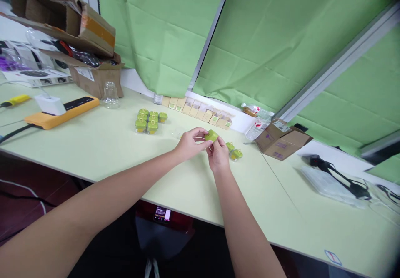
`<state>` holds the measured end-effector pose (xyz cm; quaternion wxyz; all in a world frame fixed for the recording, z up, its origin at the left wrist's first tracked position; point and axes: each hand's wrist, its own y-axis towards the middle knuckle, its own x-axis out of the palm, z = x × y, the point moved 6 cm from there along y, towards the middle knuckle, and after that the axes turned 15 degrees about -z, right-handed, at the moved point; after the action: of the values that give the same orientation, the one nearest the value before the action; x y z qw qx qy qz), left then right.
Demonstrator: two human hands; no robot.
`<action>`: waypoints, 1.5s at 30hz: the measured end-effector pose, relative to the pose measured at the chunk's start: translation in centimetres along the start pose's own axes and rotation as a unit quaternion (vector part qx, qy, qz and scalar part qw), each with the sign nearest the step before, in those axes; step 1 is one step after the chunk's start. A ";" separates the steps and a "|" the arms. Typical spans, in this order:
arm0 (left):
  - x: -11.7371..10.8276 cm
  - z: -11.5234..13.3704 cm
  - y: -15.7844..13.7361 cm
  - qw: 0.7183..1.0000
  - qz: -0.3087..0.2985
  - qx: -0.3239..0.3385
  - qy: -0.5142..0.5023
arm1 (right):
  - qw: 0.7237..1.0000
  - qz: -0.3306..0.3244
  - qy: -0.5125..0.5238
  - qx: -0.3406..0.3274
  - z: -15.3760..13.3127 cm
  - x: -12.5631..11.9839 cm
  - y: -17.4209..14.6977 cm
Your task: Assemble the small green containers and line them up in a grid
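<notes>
Above the middle of the table [118, 145], a small green lid [211, 135] is held between my two hands. My left hand [191, 141] pinches it from the left with thumb and fingers. From the right and below, my right hand [218, 153] grips the same lid. Whether a clear cup is under it is hidden by my fingers. Several small clear containers with green lids [152, 125] stand grouped to the left of my hands. Two more green-lidded containers [236, 154] sit just right of my right hand.
A row of small tan boxes [193, 109] lines the wall. At left are an orange power strip [62, 113], a clear cup [111, 95] and cardboard boxes [96, 76]. Toward the right lie plastic bottles [258, 111], a cardboard box [283, 140] and a black device [340, 178].
</notes>
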<state>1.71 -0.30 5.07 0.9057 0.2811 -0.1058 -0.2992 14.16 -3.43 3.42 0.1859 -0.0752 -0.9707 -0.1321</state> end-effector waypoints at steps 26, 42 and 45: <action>-0.1 0.0 0.1 0.998 0.002 -0.026 -0.060 | 0.988 -0.073 -0.138 -0.015 -1.7 1.0 -0.4; -0.6 -0.7 0.2 0.999 -0.014 -0.036 -0.035 | 0.982 -0.046 -0.181 -0.034 -1.4 0.6 0.0; -1.1 -0.8 0.2 0.999 0.003 -0.038 -0.036 | 0.979 -0.075 -0.187 -0.022 -1.1 0.8 0.0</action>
<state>1.25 0.90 4.49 0.9124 0.2345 -0.1281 -0.3100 13.78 -3.67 4.75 -0.0107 -0.0294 -0.9881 -0.1506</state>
